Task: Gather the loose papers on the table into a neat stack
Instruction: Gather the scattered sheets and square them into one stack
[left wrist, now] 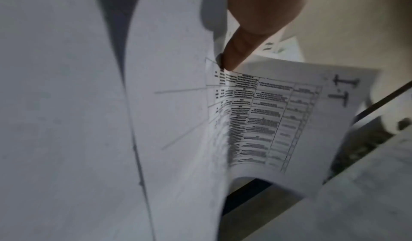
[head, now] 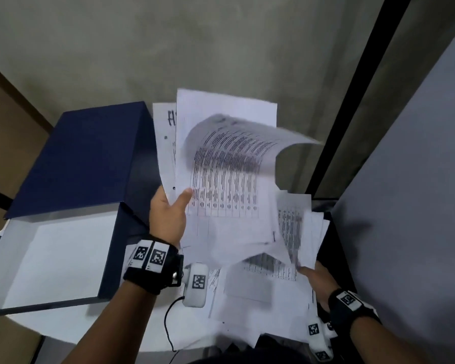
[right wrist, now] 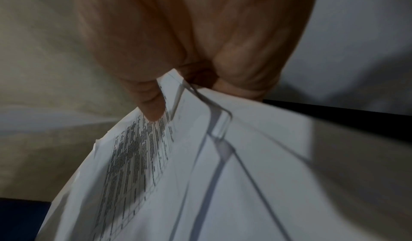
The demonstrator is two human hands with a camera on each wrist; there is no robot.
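Loose printed papers (head: 229, 164) fan out above a white round table (head: 132, 327), gathered but far from squared. The left hand (head: 168, 216) grips one splayed sheaf at its lower edge, thumb pressed on top, its sheets standing at different angles and one page curling over in mid-air. The right hand (head: 318, 282) pinches a second bunch (head: 300, 232) by a corner, thumb (right wrist: 151, 103) against fingers, those pages also skewed. More sheets (head: 247, 298) appear to lie overlapped on the table below, between the two wrists. Collection seems largely under way; merging both bunches, picking up any remainder and tapping the edges flush look still to come. An open dark-blue box (head: 71, 206) with a white interior sits to the left, no papers visible inside it.
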